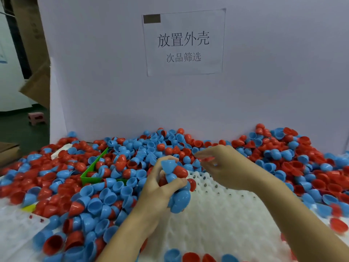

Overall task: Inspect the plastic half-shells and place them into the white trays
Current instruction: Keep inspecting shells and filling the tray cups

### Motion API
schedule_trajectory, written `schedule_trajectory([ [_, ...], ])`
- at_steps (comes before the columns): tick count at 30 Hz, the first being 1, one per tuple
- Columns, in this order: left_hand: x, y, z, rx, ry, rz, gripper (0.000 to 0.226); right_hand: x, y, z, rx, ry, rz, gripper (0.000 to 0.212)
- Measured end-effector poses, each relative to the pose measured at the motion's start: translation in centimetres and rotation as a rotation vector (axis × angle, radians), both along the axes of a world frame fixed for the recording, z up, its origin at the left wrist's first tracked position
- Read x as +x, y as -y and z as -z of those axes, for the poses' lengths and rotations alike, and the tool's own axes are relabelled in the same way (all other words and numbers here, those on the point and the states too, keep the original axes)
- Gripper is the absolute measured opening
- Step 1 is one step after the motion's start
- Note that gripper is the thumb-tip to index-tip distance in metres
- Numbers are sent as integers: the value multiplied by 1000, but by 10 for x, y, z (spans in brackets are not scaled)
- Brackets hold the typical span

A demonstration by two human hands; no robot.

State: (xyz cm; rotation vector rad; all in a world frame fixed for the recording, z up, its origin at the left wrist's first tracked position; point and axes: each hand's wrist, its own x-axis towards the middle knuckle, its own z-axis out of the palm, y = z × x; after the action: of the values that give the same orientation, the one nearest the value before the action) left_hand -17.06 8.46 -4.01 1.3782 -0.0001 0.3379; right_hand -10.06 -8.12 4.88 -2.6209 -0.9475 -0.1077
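Note:
A deep pile of red and blue plastic half-shells (117, 201) covers the table. My left hand (160, 188) grips a bunch of several blue and red shells (177, 186) just above the white dimpled tray (222, 214). My right hand (224, 167) hovers over the tray's far edge and pinches a red half-shell (206, 159) between thumb and fingers. A few red and blue shells (190, 257) sit in the tray's near row.
A green bin (90, 178) lies half buried in shells at the left. Another white tray (17, 222) sits at the near left corner. A white board with a paper sign (184, 42) stands behind the pile. A pink stool (36, 118) stands on the floor.

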Motion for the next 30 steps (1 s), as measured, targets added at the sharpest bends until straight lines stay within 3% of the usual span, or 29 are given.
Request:
schedule_trajectory([
  [8, -2, 3, -3, -17, -24, 19, 55, -21, 13, -3, 140, -16, -119, 30],
  [17, -4, 6, 0, 188, 132, -13, 44, -23, 4, 5, 262, -15, -174, 18],
  [24, -5, 11, 3, 582, 278, -130, 54, -29, -7, 5, 358, 17, -176, 27],
  [30, -4, 8, 3, 813, 319, -265, 55, -26, -7, 10, 334, 3, -156, 13],
])
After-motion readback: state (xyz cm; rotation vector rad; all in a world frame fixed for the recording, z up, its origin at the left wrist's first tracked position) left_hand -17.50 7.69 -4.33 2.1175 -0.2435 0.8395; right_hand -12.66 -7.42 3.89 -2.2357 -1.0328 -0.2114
